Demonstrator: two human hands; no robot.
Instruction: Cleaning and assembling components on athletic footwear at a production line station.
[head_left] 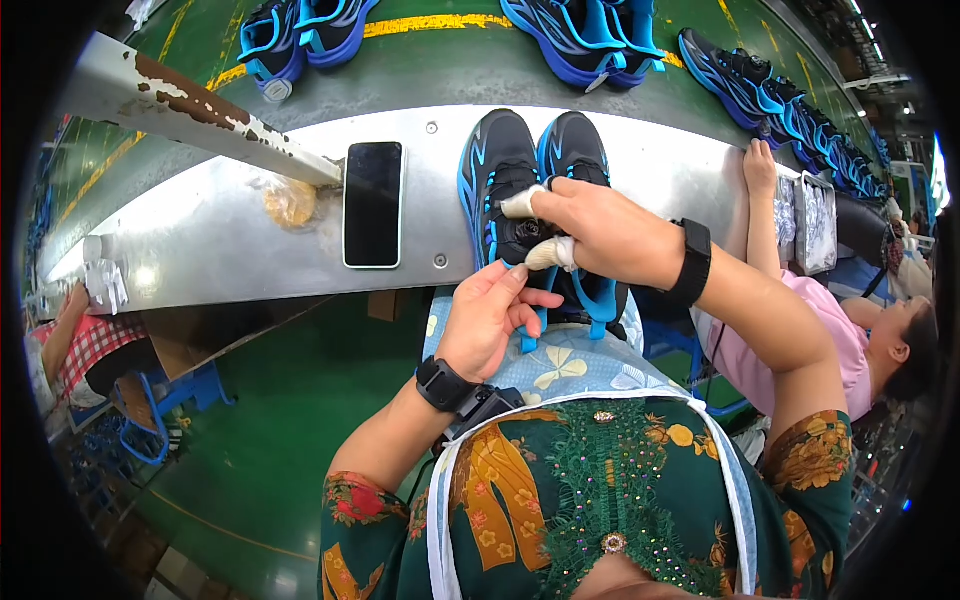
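A pair of black and blue sneakers stands side by side in front of me, toes pointing away: the left sneaker (497, 150) and the right sneaker (577, 145). My right hand (618, 238) reaches across the right one, white covers on its thumb and forefinger. These two fingers press on the left sneaker's upper, on either side of its round black dial (528, 230). Close to the shoe's heel is my left hand (488, 318), thumb and forefinger pinched together against the covered right thumb. Whatever the pinch holds is too small to make out.
A phone (373, 205) lies on the metal bench (230, 235), left of the shoes. Behind it rises a chipped white post (200, 108) beside a tape roll (290, 203). More sneakers (570, 35) stand on the green belt beyond. Co-workers sit at right (825, 335) and far left (85, 350).
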